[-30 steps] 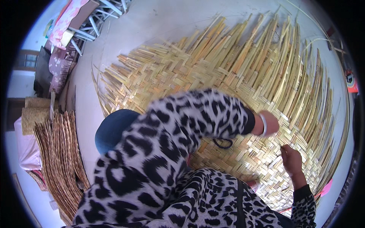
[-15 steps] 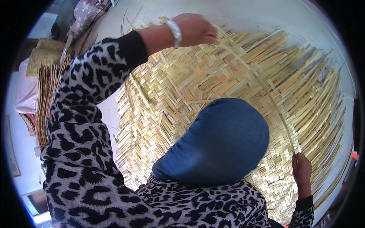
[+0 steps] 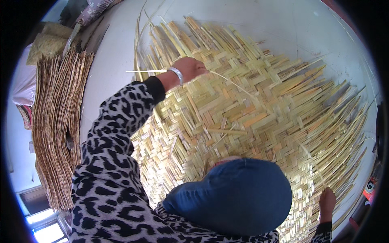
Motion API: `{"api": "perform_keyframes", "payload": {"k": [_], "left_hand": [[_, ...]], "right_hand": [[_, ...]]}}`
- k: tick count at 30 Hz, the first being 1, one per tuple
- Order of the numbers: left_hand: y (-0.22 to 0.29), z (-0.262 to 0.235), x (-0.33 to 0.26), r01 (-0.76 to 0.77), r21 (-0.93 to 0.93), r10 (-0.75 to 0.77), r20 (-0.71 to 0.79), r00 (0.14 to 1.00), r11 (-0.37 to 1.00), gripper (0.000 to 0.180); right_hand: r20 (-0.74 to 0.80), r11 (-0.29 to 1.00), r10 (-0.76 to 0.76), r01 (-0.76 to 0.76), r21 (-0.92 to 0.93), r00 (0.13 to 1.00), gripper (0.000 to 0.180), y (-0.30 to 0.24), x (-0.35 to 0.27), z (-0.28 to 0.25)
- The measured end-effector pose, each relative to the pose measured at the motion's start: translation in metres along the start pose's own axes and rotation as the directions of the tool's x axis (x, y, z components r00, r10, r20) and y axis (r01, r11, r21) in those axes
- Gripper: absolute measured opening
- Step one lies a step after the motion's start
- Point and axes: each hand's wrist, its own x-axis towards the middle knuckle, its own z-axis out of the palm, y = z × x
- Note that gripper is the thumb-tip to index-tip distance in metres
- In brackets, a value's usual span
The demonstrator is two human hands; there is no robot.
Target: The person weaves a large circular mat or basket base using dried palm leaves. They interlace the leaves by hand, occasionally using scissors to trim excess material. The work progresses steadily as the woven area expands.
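A large woven mat (image 3: 227, 103) of pale yellow-green split reeds lies under my arms, loose ends fanning out at its far and right edges. My left hand (image 3: 188, 68), a silvery band at the wrist, is pinched on a thin reed strip (image 3: 231, 82) above the mat's far left part. A pale end sticks out left past the wrist. At the lower right, my right hand (image 3: 327, 200) is closed on a thin strip that runs up and left across the mat; whether both hands hold the same strip is unclear, since its middle blends into the weave.
A rounded blue cloth shape (image 3: 235, 198) covers the mat's near middle. Left stands a tall brown ribbed stack or roll (image 3: 58, 129), with a straw-coloured bundle (image 3: 45, 48) behind it. Pale floor (image 3: 117, 44) surrounds the mat. A small red object (image 3: 368, 193) lies at the right rim.
My left hand has come down and left, nearer the mat. The strip, earlier a taut arc between both hands, now hangs lower over the weave. My view has shifted, showing more of the brown stack.
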Motion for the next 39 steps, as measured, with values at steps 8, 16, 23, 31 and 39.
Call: {"api": "perform_keyframes", "payload": {"k": [8,16,23,31,39], "left_hand": [[-0.012,0.082,0.182,-0.356,-0.140,0.351,-0.058,0.935,0.924,0.022],[0.204,0.060,0.286,-0.515,0.399,0.649,-0.406,0.643,0.759,0.041],[0.462,0.041,0.170,-0.624,0.647,0.865,-0.491,0.098,0.438,0.045],[0.648,0.193,0.073,-0.637,-0.343,0.722,0.360,0.591,0.691,0.033],[0.719,0.374,0.053,-0.083,-0.521,0.420,0.574,0.703,0.850,0.037]], "right_hand": [[-0.154,0.918,0.253,-0.287,-0.273,0.955,0.014,0.130,-0.105,-0.032],[0.264,0.313,0.838,-0.817,0.484,0.478,0.016,0.195,-0.252,-0.013],[0.548,-0.665,0.715,0.180,0.725,0.433,0.011,0.178,-0.265,0.120],[0.331,-0.701,0.681,0.450,0.554,0.653,0.019,0.161,-0.162,0.209],[0.322,-0.732,0.674,0.540,0.415,0.665,0.018,0.152,-0.138,0.246]]}}
